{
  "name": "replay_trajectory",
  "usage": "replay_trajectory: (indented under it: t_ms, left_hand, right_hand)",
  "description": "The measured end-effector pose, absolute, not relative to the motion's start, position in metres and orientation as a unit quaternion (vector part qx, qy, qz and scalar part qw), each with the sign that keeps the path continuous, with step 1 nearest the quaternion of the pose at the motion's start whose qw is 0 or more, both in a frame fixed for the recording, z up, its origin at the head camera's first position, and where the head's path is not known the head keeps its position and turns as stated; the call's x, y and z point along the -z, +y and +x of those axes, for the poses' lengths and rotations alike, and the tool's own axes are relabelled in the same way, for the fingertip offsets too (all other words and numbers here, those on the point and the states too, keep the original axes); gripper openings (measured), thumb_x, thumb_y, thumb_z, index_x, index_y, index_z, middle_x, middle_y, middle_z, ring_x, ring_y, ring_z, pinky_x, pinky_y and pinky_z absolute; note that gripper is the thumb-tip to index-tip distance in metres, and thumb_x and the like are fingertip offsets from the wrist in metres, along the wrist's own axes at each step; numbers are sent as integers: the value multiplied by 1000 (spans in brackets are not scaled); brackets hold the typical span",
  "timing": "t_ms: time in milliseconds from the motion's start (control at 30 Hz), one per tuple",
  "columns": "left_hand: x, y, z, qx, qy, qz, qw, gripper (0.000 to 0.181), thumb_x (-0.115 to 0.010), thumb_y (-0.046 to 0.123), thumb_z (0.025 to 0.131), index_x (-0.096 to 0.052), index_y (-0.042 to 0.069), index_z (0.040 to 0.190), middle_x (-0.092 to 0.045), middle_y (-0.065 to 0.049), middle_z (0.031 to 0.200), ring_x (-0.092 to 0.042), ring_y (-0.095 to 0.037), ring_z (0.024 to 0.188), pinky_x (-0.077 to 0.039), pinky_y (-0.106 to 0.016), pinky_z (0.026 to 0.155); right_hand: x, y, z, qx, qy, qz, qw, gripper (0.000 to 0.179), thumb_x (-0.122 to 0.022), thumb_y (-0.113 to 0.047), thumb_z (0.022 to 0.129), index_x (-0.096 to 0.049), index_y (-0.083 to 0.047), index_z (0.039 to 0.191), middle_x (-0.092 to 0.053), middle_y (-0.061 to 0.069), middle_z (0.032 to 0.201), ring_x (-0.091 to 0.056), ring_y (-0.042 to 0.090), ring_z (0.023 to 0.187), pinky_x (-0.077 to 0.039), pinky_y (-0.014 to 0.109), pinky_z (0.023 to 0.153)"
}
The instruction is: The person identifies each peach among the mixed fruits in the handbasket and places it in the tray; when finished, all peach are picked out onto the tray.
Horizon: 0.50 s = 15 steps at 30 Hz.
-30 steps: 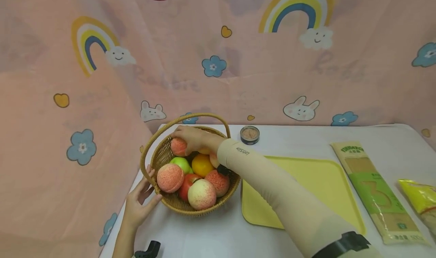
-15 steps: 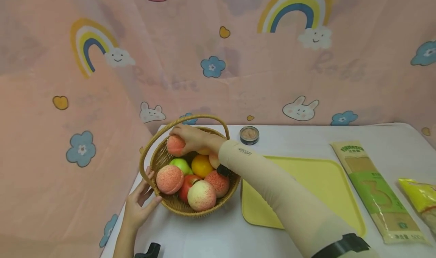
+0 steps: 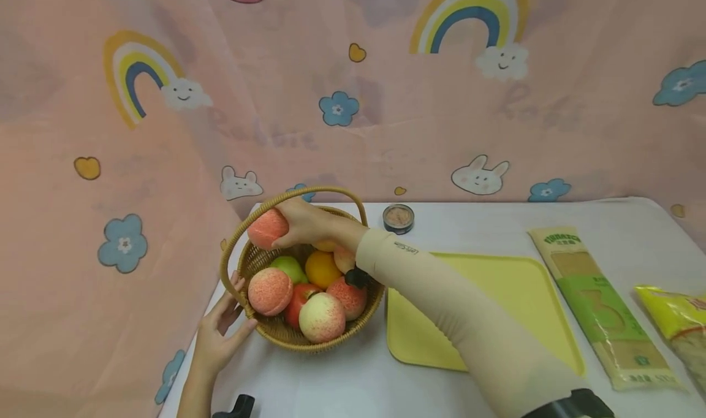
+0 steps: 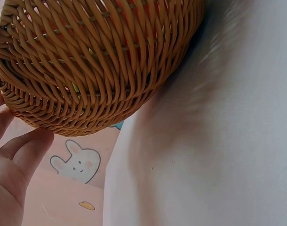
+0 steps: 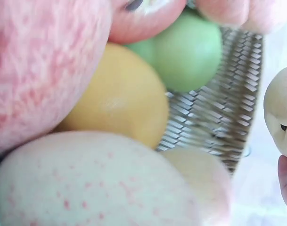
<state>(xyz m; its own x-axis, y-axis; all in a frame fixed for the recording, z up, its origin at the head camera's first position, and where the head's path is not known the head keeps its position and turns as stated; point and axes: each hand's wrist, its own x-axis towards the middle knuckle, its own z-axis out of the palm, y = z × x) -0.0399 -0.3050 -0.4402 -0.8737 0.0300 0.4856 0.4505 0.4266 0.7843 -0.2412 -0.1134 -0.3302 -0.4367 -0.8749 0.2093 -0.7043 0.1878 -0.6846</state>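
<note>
White tbl (image 3: 309, 378): R hand (image 3: 302, 220) grips peach (image 3: 265, 229), L hand (image 3: 219, 333) holds basket (image 3: 302, 346) w/ fruit (image 3: 322, 317).

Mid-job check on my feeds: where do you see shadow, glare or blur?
Left wrist: a soft-edged shadow falls on the white cloth beside the basket. Right wrist: the green fruit looks soft, the orange fruit carries a faint highlight, and the right side is washed out. Head: light mostly even, small glints on the yellow bag.
</note>
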Motion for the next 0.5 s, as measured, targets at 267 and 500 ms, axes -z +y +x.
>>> replay_trajectory:
  t_ms: [267,500]
  left_hand:
    - [441,-308,-38,513,-822,-135,205,75,-66,-19,72,-40,-4,141,-27,-23,152,-40,-8,133,-42,-13,99]
    - [441,-305,-40,517,-819,-142,206,75,-66,-20,72,-40,-5,140,-27,-22,152,-40,-10,134,-43,-14,99]
  right_hand:
    - [312,-93,-214,357,771,-517,105,71,-75,-26,80,-39,-11,139,-47,5,136,-50,14,117,-48,21,94]
    - [313,-44,-190,393,761,-510,83,73,-77,-23,79,-38,-6,140,-46,8,138,-49,17,120,-48,24,97]
